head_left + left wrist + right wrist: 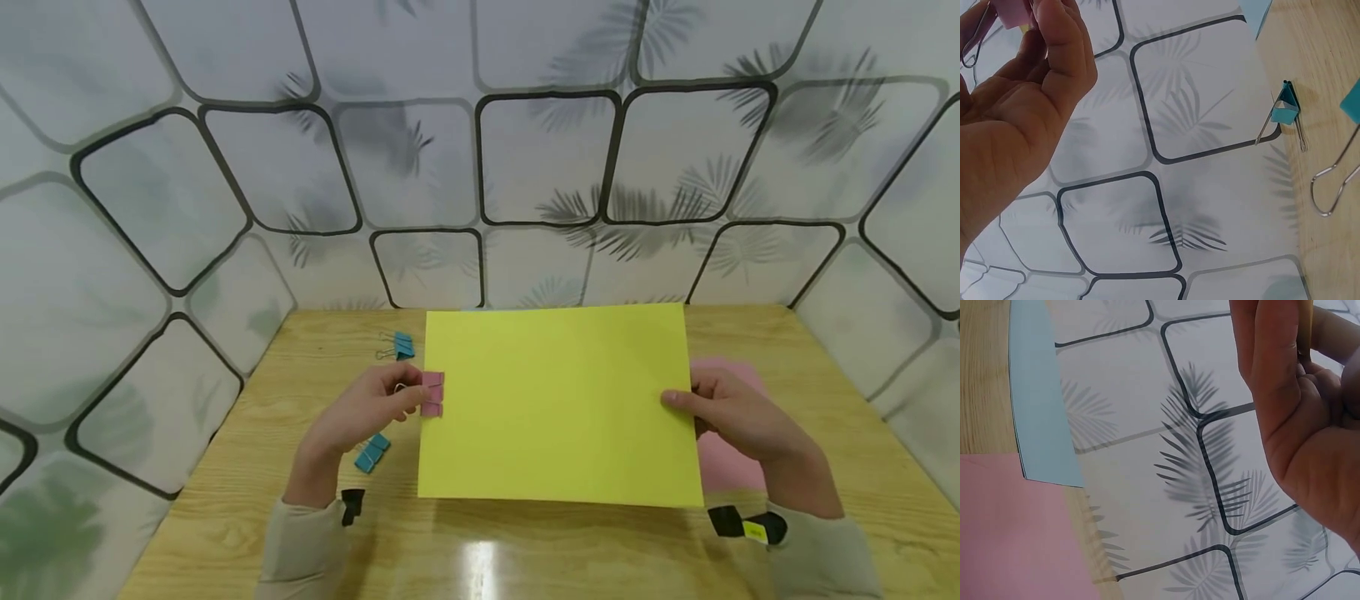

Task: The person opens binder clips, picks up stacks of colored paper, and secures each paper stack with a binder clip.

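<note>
A yellow sheet (555,408) fills the centre of the head view, raised over the wooden table (585,550). At its left edge, the left hand (367,408) pinches a pink binder clip (432,394) overlapping the paper; how firmly the clip bites is hard to tell. The right hand (738,408) pinches the right edge, thumb in front. Left of the sheet lie an upper teal clip (403,345) and a lower teal clip (372,453), both apart from it. Wood stretches from the sheet's lower edge to the frame's bottom.
</note>
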`<state>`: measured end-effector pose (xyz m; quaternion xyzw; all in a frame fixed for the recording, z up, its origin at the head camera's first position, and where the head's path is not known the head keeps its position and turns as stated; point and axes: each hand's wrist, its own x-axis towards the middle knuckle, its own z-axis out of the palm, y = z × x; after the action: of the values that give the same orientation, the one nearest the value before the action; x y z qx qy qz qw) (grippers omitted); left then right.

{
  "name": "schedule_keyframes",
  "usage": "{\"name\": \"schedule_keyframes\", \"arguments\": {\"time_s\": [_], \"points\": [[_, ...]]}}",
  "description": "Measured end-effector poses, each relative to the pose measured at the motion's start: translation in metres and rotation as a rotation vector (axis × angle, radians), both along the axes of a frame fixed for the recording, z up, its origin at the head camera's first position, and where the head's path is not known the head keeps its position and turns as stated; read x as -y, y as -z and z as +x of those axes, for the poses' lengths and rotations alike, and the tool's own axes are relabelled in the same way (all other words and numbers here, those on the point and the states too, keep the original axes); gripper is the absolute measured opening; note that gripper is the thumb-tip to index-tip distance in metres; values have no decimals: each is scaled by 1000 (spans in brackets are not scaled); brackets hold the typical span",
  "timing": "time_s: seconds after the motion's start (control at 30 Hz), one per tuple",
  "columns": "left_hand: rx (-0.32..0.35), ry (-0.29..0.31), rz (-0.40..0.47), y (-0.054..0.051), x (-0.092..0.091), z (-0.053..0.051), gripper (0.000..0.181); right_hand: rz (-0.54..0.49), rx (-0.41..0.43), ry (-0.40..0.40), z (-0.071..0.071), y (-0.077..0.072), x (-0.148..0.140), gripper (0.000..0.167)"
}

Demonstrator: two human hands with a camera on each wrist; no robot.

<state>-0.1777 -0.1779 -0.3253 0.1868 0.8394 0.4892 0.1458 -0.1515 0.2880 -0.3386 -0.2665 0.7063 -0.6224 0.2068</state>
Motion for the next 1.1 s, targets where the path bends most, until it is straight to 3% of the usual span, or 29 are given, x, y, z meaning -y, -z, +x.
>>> {"name": "schedule_keyframes", "arguments": {"time_s": [0.23, 0.67, 1.1], "points": [[51, 20, 7, 5, -4, -3, 25, 120, -68, 8, -4, 7, -6, 29], [35, 32, -92, 11, -7, -3, 22, 215, -71, 48, -4, 9, -8, 29], [54, 34, -148, 16, -15, -7, 24, 258, -143, -23, -2, 6, -14, 23]]}}
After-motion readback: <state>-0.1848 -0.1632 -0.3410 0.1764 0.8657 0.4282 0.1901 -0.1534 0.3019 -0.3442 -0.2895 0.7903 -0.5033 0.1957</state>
